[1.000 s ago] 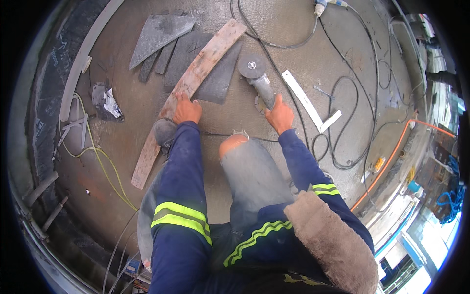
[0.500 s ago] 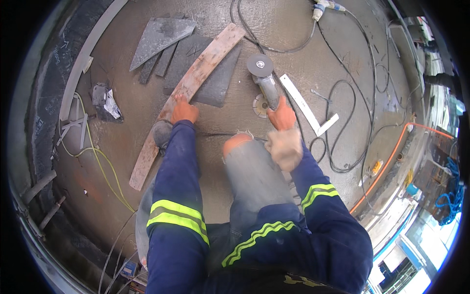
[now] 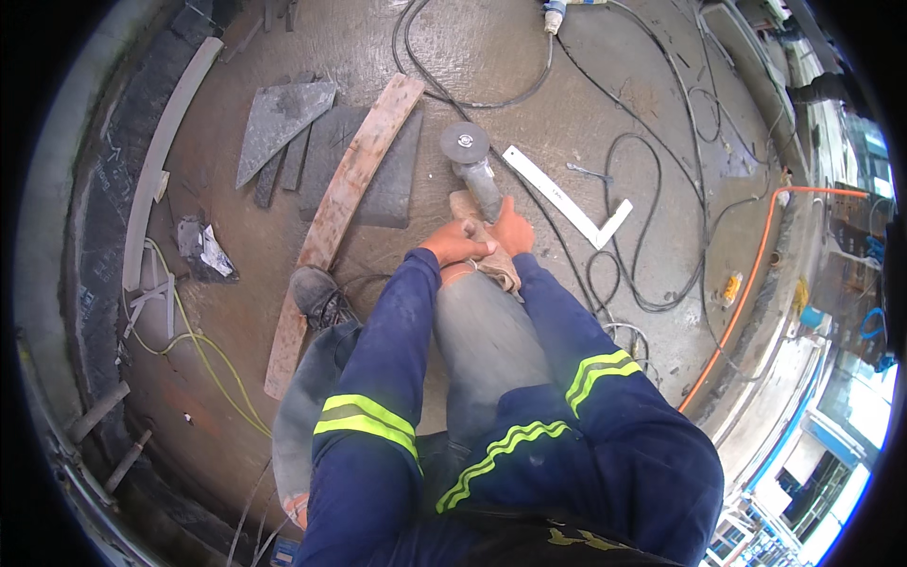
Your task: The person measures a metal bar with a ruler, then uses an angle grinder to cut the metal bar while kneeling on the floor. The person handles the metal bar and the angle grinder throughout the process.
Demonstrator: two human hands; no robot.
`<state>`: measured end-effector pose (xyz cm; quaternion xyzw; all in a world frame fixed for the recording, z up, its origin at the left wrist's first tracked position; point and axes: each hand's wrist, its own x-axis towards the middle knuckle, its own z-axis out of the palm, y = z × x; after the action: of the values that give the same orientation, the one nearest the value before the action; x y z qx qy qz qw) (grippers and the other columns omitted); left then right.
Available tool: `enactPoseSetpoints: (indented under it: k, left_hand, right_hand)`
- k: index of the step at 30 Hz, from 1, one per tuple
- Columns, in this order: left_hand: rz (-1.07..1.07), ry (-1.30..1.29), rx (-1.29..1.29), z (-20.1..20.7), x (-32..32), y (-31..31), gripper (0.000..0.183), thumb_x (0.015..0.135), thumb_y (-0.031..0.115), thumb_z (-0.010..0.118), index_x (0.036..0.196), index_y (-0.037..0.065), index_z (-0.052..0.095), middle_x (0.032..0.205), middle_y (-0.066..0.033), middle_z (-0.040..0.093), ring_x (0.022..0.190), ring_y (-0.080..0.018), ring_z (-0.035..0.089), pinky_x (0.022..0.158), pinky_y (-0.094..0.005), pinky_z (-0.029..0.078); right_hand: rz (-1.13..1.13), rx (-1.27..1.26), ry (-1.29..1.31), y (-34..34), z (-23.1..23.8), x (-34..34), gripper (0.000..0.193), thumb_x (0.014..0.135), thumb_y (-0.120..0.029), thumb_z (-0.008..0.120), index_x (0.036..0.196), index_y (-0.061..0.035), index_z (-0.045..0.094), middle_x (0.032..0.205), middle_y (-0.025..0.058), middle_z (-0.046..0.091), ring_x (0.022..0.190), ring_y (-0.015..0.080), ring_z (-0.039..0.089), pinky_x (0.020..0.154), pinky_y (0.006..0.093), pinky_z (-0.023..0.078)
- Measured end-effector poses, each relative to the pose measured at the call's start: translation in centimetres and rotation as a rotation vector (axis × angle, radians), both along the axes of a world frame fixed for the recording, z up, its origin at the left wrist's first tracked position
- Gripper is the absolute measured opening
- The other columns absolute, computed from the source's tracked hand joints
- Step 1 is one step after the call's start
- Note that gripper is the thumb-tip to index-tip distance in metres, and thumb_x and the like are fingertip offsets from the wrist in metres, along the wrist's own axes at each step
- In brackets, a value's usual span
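An angle grinder (image 3: 482,184) with a round grey disc (image 3: 465,142) points away from me beyond my bent knee. My right hand (image 3: 513,231) is closed around the rear of its body. Close beside it, my left hand (image 3: 458,243) has its fingers curled against a tan cloth-like piece (image 3: 487,255), which lies between the hands and over the knee. The fingertips are partly hidden, as is the grinder's rear end. Left of the hands, a worn wooden plank (image 3: 345,180) slants across dark stone slabs (image 3: 387,194), with my shoe (image 3: 316,293) resting against it.
A white L-shaped square (image 3: 557,194) lies right of the grinder. Black cables (image 3: 652,302) loop over the wet floor, with an orange hose (image 3: 746,283) farther right. To the left are a yellow-green cord (image 3: 213,350), a crumpled silvery wrapper (image 3: 213,253) and a long pale strip (image 3: 165,161).
My left hand has left the plank and come over to my right hand at the knee. The grinder and right hand have shifted slightly left, and the tan piece now lies beneath both hands.
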<state>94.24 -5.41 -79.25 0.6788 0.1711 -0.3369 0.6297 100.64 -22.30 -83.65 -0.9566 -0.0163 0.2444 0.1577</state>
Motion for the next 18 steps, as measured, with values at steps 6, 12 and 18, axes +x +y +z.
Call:
enactPoseSetpoints:
  k: [6, 12, 18]
  left_hand:
    - [0.125, -0.029, -0.187, 0.0, -0.9, 1.2, 0.035, 0.092, 0.014, 0.073, 0.125, 0.005, 0.065, 0.116, -0.0081, 0.071, 0.107, -0.0196, 0.071, 0.090, -0.0405, 0.059]
    - [0.677, -0.224, -0.717, 12.8, -0.5, 15.8, 0.046, 0.094, 0.014, 0.060, 0.139, 0.005, 0.064, 0.135, -0.0129, 0.069, 0.125, -0.0293, 0.068, 0.107, -0.0482, 0.056]
    - [0.959, -1.331, -0.242, 35.5, -1.1, 28.4, 0.052, 0.096, 0.023, 0.061, 0.143, 0.001, 0.063, 0.142, -0.0177, 0.068, 0.126, -0.0317, 0.069, 0.109, -0.0511, 0.055]
  right_hand:
    - [0.056, -0.027, -0.116, -1.9, -1.0, 0.0, 0.066, 0.087, -0.037, 0.082, 0.137, -0.0120, 0.047, 0.102, 0.0265, 0.076, 0.097, 0.0518, 0.075, 0.083, 0.0619, 0.059]
    - [0.024, 0.013, -0.129, -2.1, -0.9, 0.2, 0.074, 0.085, -0.036, 0.082, 0.143, -0.0092, 0.046, 0.101, 0.0264, 0.077, 0.098, 0.0500, 0.075, 0.083, 0.0606, 0.059]
    - [0.011, 0.101, -0.044, -4.8, -0.4, 0.6, 0.074, 0.079, -0.034, 0.083, 0.141, -0.0054, 0.052, 0.106, 0.0304, 0.076, 0.101, 0.0498, 0.074, 0.089, 0.0575, 0.060]
